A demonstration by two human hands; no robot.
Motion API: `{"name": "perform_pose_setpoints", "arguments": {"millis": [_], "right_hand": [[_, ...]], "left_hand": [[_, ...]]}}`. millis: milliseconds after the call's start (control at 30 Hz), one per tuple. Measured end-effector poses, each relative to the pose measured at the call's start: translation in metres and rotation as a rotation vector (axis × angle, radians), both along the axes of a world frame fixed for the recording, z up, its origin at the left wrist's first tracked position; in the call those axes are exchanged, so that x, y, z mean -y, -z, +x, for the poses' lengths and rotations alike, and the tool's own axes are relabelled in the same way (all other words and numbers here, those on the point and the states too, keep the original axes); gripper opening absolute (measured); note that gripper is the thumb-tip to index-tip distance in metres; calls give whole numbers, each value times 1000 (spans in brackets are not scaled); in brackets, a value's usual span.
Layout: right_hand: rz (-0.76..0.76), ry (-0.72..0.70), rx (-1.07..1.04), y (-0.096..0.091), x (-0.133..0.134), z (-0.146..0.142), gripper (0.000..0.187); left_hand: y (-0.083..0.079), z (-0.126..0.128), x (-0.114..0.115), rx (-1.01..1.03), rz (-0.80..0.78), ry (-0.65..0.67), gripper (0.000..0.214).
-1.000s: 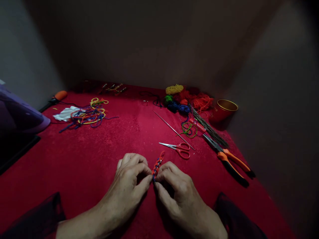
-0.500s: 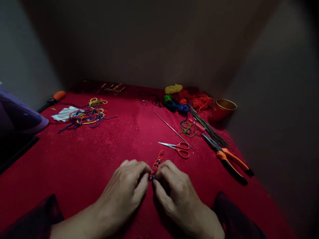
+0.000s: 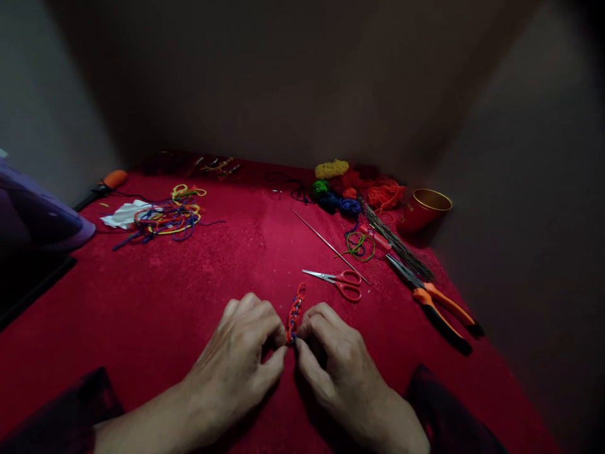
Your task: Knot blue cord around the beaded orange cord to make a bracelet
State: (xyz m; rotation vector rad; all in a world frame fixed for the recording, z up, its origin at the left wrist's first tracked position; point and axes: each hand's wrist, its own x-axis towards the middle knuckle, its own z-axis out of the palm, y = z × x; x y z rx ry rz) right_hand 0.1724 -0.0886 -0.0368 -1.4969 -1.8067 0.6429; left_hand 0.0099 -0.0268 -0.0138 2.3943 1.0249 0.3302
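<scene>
Red-and-blue braided cord strip (image 3: 293, 315), w/ small shiny bits along it & a red loop at its far end, is at front-centre of the red-cloth-covered bench (image 3: 246, 252), well in from the R edge. Big smooth purple object (image 3: 51, 217), tapering to a rounded tip, partly out of view, is at the L edge. L bare hand (image 3: 248, 343): grip pinching the L side of the strip's nr end, thumb against fingertips. R bare hand (image 3: 338, 353): grip likewise pinching, on the R side of that end. Heap of yellow, green, blue & red yarn (image 3: 385, 194) is nr the far R corner. Long-nose pliers w/ orange-and-black handles (image 3: 420, 294) lie along the R edge. Tangle of multicoloured cord (image 3: 172, 217) is twd the L edge. Red tapered cup w/ gold rim (image 3: 418, 217) is at the R edge. Small red-handled metal scissors (image 3: 333, 278) lie just beyond the R hand, blades pointing L. Thin straight metal rod (image 3: 326, 243) lies diagonally, just past the scissors.
</scene>
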Motion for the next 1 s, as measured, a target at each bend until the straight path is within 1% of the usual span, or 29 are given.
{"name": "perform_pose_setpoints", "arguments": {"millis": [100,333,500,600,667,867,1000], "right_hand": [[7,-10,-7,1,1,0,15],[4,-3,-11,1,1,0,16],[-4,-7,-20,1,1,0,14],[4,-5,-36,1,2,0,13],[11,-3,-61,-1,2,0,12],[22,-94,-114,-8,1,3,16],[7,-95,-88,-6,0,4,20]], "left_hand": [[0,0,-1,4,-19,-8,7],[-3,-1,-1,-17,-12,48,16],[-4,-2,0,2,-34,12,12],[-2,-3,2,7,-16,81,14],[-1,-3,3,3,-10,99,17],[0,-3,4,-37,-37,69,18],[3,-5,6,-45,-53,56,19]]}}
